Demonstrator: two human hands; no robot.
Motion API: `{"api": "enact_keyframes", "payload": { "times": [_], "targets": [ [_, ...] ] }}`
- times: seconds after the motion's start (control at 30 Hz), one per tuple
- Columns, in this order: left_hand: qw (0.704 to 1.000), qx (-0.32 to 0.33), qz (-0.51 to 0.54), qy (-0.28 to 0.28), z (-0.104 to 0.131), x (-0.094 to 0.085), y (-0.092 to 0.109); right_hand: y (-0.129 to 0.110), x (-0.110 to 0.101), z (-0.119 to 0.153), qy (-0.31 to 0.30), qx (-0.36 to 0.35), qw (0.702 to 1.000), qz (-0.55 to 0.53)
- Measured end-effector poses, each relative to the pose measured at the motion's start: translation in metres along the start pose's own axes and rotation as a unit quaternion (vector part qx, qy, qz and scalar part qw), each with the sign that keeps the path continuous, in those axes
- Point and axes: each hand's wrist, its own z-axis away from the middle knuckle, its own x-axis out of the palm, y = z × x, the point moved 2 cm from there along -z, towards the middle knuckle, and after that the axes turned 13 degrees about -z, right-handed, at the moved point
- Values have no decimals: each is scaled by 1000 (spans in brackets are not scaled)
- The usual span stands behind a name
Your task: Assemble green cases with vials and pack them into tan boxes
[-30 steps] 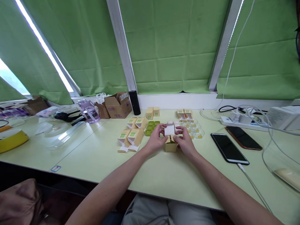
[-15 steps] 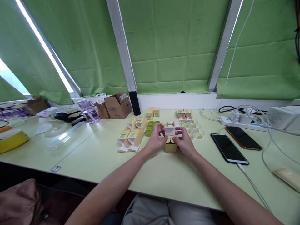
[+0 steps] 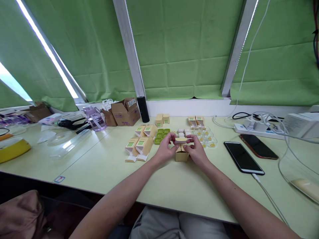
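Note:
A small tan cardboard box (image 3: 181,156) stands on the table in front of me, its lid flap (image 3: 181,140) raised and folding over at the top. My left hand (image 3: 166,146) grips the box and flap from the left, thumb low and fingertips at the flap's edge. From the other side my right hand (image 3: 195,148) holds them the same way. Just behind are small whitish pieces (image 3: 181,132), partly hidden. A green tray with square cups (image 3: 159,136) lies behind my left hand. Clear plastic cups with yellow centres (image 3: 205,137) sit behind my right hand.
Several opened tan boxes (image 3: 139,146) lie to the left. More stand farther back, a closed-looking pair (image 3: 162,119) and an opened pair (image 3: 196,122). Two phones (image 3: 244,157) and a power strip (image 3: 259,131) with cables lie right. A purple bottle (image 3: 94,118) and brown carton (image 3: 126,112) stand left.
The flap, which showed its pale inner face upright, has bent over at its top edge and sits lower. The whitish pieces behind show more. Both hands stay nearly in place.

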Motion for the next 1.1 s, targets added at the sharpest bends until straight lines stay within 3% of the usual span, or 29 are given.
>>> {"api": "enact_keyframes", "payload": {
  "times": [0.37, 0.6, 0.83, 0.97, 1.1],
  "targets": [
    [999, 11, -45, 0, -1, 0, -6, -3, 1, 1, 3, -36, 999, 7],
    [1000, 14, -14, -11, -1, 1, -5, -19, -4, 9, 2, -174, 985, 21],
    [1000, 13, -15, -16, -1, 0, -1, -33, -1, 20, -36, -296, 948, 110],
    [997, 63, -38, -6, 0, -6, 1, -33, -1, 22, -46, -331, 930, 153],
    [976, 176, -119, 46, 4, -17, 8, -33, -3, 22, -51, -347, 919, 180]
  ]
}}
